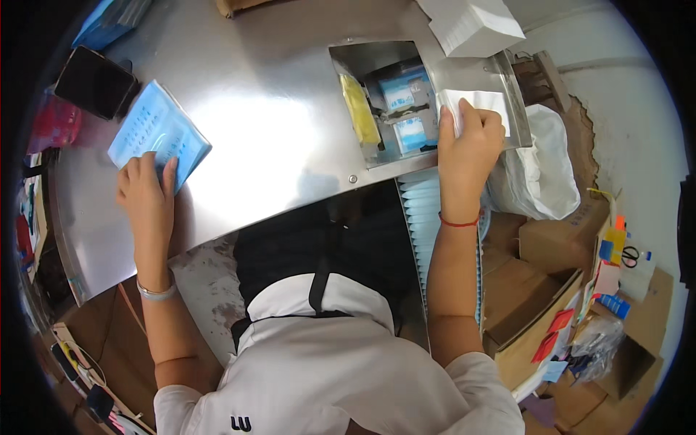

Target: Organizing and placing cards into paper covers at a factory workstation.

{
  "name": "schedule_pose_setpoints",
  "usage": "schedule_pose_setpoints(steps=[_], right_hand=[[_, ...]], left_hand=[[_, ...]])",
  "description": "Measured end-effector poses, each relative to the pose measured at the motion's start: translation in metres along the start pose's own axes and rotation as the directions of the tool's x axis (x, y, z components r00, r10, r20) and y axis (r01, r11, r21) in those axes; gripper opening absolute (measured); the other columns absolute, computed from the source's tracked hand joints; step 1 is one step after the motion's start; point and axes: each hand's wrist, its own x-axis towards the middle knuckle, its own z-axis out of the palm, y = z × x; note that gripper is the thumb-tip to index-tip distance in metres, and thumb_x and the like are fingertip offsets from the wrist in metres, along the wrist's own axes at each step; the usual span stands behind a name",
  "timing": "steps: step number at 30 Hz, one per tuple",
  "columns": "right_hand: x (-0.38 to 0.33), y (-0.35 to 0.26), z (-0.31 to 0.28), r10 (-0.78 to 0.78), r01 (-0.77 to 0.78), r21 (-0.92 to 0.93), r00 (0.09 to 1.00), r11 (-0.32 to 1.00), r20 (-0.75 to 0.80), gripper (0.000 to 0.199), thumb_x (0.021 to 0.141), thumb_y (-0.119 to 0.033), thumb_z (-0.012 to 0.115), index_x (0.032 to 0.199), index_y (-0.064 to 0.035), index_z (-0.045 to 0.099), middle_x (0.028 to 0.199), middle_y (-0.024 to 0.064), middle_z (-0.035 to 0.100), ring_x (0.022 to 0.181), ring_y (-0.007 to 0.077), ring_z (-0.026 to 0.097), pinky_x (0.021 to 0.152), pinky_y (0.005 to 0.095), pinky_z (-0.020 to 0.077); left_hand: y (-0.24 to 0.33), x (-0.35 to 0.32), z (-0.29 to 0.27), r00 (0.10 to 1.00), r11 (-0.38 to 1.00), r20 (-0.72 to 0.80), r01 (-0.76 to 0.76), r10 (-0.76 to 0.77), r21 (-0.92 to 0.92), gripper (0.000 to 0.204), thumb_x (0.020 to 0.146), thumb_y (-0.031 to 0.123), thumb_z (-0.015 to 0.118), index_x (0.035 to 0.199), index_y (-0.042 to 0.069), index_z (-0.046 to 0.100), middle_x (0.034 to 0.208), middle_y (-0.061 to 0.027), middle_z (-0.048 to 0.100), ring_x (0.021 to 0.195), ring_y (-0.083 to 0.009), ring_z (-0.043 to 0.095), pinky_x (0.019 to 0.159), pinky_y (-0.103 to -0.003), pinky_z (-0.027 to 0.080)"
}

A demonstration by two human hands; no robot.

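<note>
My left hand (147, 181) grips the lower edge of a light blue packet (161, 125) with dark printing, its fingers and thumb on the packet's top. The packet lies tilted on the metal table at the left. At the right, my right hand (473, 141) has thumb and fingers closed on a folded white paper sheet (484, 104), which rests on the metal ledge beside the table's opening. Whether it is one sheet or several I cannot tell. Inside the opening (335, 61) sit blue-and-white packets (403, 93) and a yellow piece (360, 109).
A stack of white paper (475, 27) stands at the back right. A dark phone-like device (96, 81) is beyond the blue packet. A white bag (544, 170) and cardboard boxes (565, 243) are right of the table (268, 123). Pale blue stacked pieces (422, 217) stand below its edge.
</note>
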Motion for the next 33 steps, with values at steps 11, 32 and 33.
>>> schedule_pose_setpoints(steps=[11, 32, 33], right_hand=[[-0.003, 0.000, 0.000, -0.130, 0.133, 0.011, 0.980, 0.991, -0.151, 0.019, 0.083, -0.006, 0.070, 0.101, 0.0003, 0.073, 0.094, 0.0103, 0.062, 0.091, 0.0293, 0.056, 0.079, 0.0392, 0.0469], [-0.037, -0.064, -0.020, -0.450, 0.334, 0.433, 0.871, 0.837, 0.196, 0.025, 0.082, -0.008, 0.065, 0.106, -0.0089, 0.072, 0.112, 0.0137, 0.067, 0.102, 0.0329, 0.063, 0.095, 0.0457, 0.0450], [-0.039, -0.070, -0.016, -0.489, 0.337, 0.485, 0.841, 0.807, 0.230, 0.023, 0.081, -0.009, 0.065, 0.103, -0.0083, 0.071, 0.110, 0.0130, 0.066, 0.104, 0.0325, 0.061, 0.098, 0.0474, 0.0426]], left_hand=[[0.154, -0.010, -0.044, 0.896, 0.728, -0.075, -0.402, 0.437, -0.555, 0.030, 0.075, 0.022, 0.080, 0.086, 0.005, 0.058, 0.130, -0.0165, 0.051, 0.128, -0.0401, 0.045, 0.107, -0.055, 0.030], [0.139, -0.009, -0.021, 0.850, 0.782, -0.057, -0.507, 0.524, -0.362, 0.049, 0.074, 0.018, 0.074, 0.119, 0.005, 0.059, 0.142, -0.0198, 0.046, 0.128, -0.0381, 0.045, 0.102, -0.048, 0.033], [0.138, -0.008, -0.025, 0.866, 0.759, -0.058, -0.466, 0.497, -0.455, 0.046, 0.072, 0.017, 0.075, 0.114, 0.005, 0.059, 0.142, -0.0189, 0.046, 0.127, -0.0374, 0.045, 0.101, -0.048, 0.033]])
